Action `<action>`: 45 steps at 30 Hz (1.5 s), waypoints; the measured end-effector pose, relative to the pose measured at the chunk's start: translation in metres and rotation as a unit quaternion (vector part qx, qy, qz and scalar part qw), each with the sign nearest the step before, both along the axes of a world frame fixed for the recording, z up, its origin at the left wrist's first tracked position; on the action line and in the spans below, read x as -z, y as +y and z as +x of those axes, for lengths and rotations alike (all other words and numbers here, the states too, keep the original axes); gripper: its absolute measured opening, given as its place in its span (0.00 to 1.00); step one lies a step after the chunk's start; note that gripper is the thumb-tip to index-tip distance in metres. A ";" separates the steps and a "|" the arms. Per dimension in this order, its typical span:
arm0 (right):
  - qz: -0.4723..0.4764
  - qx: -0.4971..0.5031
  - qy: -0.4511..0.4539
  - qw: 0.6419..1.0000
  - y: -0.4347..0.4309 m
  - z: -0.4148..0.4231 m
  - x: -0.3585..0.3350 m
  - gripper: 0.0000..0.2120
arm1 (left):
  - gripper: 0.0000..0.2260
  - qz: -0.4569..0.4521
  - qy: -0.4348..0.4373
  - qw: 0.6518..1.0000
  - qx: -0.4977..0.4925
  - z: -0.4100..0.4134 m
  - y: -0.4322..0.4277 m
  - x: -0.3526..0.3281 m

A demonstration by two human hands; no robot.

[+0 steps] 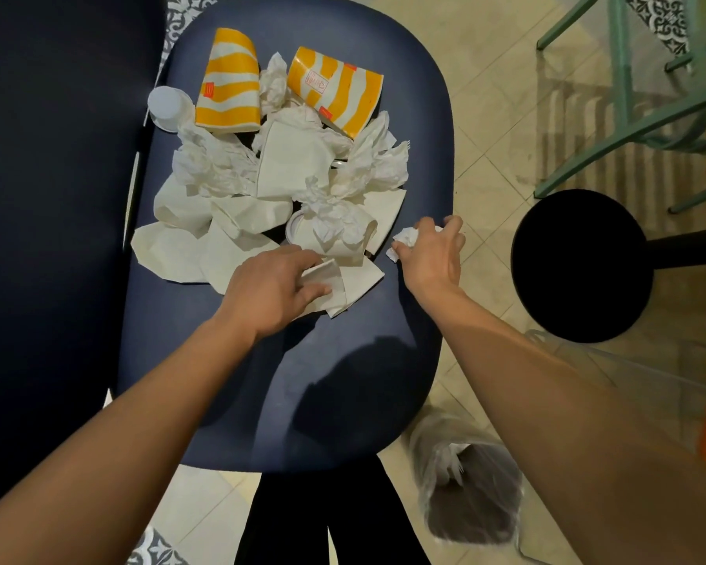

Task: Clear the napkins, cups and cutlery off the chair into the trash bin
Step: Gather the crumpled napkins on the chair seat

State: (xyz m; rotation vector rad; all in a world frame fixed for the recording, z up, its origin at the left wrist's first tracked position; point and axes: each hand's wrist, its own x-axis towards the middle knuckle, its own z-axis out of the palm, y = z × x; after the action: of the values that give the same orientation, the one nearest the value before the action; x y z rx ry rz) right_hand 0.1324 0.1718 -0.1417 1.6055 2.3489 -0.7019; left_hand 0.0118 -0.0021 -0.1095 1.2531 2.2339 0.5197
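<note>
Seen from above: dark blue chair seat (229, 360). At its far left edge sits a small white cup (168, 106), then 2 yellow-striped cups (229, 87) lying down, w/ a heap of white napkins (286, 169) mid-seat. Left hand (274, 287) curls round a folded napkin (331, 279) at the heap's near edge. Right hand (433, 254) grips a crumpled napkin (406, 238) at the seat's right edge. Trash bin (469, 495), clear-bagged, stands on the floor, near right.

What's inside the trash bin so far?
Inside the trash bin, lined with a clear bag, a few white paper scraps show near the rim. Below them the inside is dark and blurred, so anything deeper cannot be made out.
</note>
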 end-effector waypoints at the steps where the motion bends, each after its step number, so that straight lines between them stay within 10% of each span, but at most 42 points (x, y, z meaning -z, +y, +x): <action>1: -0.010 0.001 0.001 1.000 -0.002 0.002 0.001 0.20 | 0.13 0.001 -0.001 1.000 -0.005 0.000 -0.001 0.000; 23: -0.080 -0.152 0.183 0.968 -0.078 0.000 -0.031 0.06 | 0.10 0.028 -0.046 0.975 -0.216 0.003 -0.056 -0.002; 30: 0.049 -0.146 0.231 0.961 -0.082 -0.030 -0.045 0.20 | 0.11 0.043 -0.055 0.961 -0.269 -0.010 -0.068 0.001; 34: 0.074 -0.154 0.120 0.978 -0.061 -0.047 -0.044 0.31 | 0.10 0.055 -0.060 0.962 -0.261 -0.009 -0.065 0.002; 45: 0.131 -0.168 0.037 0.976 -0.052 -0.060 -0.037 0.16 | 0.06 0.070 -0.060 0.965 -0.247 -0.004 -0.061 0.005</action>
State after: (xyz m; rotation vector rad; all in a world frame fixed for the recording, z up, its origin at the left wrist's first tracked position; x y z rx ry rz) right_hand 0.0726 0.1195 -0.1048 1.2340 2.7684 -0.4010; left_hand 0.0078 -0.0632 -0.1141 0.6901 2.4343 0.9257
